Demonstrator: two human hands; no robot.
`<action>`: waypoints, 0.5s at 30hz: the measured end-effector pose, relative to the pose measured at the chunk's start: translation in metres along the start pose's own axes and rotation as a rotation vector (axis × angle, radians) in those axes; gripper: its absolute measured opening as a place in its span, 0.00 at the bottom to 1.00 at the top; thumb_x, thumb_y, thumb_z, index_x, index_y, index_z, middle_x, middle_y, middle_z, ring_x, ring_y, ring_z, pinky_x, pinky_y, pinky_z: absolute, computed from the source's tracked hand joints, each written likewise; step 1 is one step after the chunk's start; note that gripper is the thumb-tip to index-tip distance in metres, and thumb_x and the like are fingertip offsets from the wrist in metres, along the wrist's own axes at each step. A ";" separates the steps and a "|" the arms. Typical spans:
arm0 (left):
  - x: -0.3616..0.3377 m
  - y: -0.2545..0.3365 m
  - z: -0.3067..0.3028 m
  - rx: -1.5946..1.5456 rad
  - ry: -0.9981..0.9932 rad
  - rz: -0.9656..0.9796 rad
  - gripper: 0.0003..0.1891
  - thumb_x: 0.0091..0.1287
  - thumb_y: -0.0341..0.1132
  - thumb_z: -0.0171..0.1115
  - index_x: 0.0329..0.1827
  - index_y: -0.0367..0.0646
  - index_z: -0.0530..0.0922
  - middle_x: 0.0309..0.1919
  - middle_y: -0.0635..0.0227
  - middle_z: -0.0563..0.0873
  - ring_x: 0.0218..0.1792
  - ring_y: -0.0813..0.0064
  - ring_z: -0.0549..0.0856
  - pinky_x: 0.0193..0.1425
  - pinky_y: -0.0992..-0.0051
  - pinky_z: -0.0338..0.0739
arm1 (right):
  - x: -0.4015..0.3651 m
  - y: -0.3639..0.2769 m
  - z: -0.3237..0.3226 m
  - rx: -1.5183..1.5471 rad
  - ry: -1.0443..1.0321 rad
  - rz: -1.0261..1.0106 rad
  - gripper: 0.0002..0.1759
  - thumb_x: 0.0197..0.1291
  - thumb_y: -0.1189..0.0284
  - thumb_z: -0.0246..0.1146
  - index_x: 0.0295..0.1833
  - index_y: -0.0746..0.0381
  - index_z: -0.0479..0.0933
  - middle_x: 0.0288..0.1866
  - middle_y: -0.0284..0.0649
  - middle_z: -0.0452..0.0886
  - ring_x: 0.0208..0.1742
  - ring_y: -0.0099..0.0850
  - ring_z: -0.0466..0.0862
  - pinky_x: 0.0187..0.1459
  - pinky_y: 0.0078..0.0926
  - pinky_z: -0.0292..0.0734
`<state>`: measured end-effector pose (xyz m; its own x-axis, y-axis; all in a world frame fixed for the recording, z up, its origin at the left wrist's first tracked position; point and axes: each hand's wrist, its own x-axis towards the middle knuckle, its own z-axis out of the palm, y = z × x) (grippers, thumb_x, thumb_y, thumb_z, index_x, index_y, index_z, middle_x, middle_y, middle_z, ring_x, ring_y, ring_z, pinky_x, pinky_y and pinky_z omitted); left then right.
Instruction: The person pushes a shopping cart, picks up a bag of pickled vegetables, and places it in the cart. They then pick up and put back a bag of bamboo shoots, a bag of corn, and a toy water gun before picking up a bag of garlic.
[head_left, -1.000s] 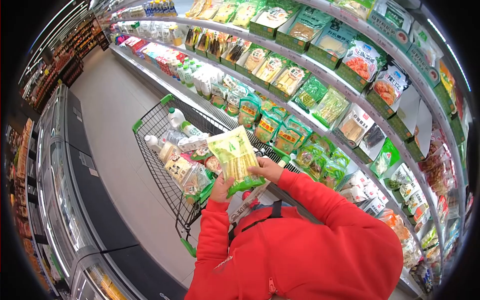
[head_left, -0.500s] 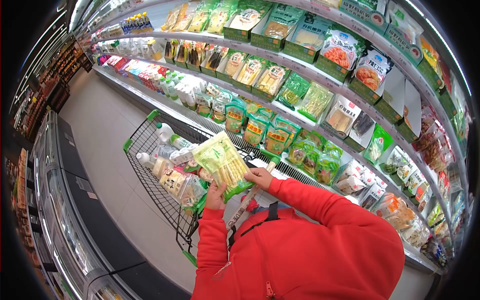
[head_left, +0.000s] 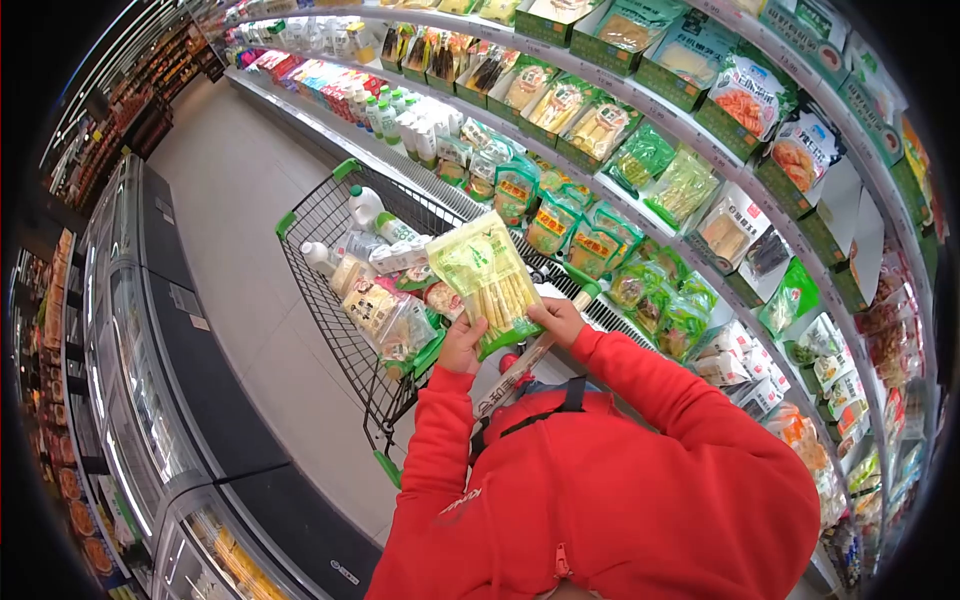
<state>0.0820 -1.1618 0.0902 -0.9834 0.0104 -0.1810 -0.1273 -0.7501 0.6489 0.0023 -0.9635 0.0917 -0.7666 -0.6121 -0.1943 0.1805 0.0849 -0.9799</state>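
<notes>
I hold a clear green-edged packet of pale stick-shaped food (head_left: 489, 281) in both hands, above the near end of a shopping cart (head_left: 318, 300). My left hand (head_left: 461, 345) grips its lower left corner. My right hand (head_left: 556, 320) grips its lower right edge. Both arms wear red sleeves. The cart holds white bottles (head_left: 365, 207) and several packaged goods (head_left: 385, 315).
Chilled shelves (head_left: 640, 150) of green packets, boxes and bottles run along the right. Glass-topped freezer chests (head_left: 130, 330) line the left side. A grey floor aisle (head_left: 240, 200) lies between them, with the cart standing against the shelves.
The view shifted and the packet sits slightly higher and further right in view; both hands keep their grip on it and the cart's contents look the same.
</notes>
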 end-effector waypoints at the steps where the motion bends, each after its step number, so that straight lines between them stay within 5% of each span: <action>1: 0.000 0.001 0.000 -0.002 -0.004 -0.008 0.17 0.68 0.28 0.51 0.59 0.38 0.69 0.54 0.62 0.78 0.54 0.70 0.78 0.60 0.69 0.71 | -0.002 -0.004 0.001 -0.003 0.002 -0.001 0.22 0.65 0.57 0.54 0.46 0.68 0.77 0.37 0.31 0.79 0.39 0.18 0.74 0.43 0.20 0.70; 15: -0.001 0.002 0.004 0.031 0.017 0.011 0.20 0.66 0.29 0.53 0.62 0.38 0.66 0.56 0.61 0.76 0.55 0.68 0.77 0.60 0.69 0.71 | 0.003 0.010 -0.001 -0.016 0.009 -0.095 0.20 0.64 0.59 0.56 0.50 0.66 0.77 0.38 0.33 0.80 0.39 0.18 0.74 0.43 0.20 0.71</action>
<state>0.0817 -1.1601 0.0947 -0.9826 -0.0089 -0.1857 -0.1207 -0.7294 0.6733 0.0014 -0.9636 0.0816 -0.7852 -0.6110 -0.1012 0.0975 0.0395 -0.9945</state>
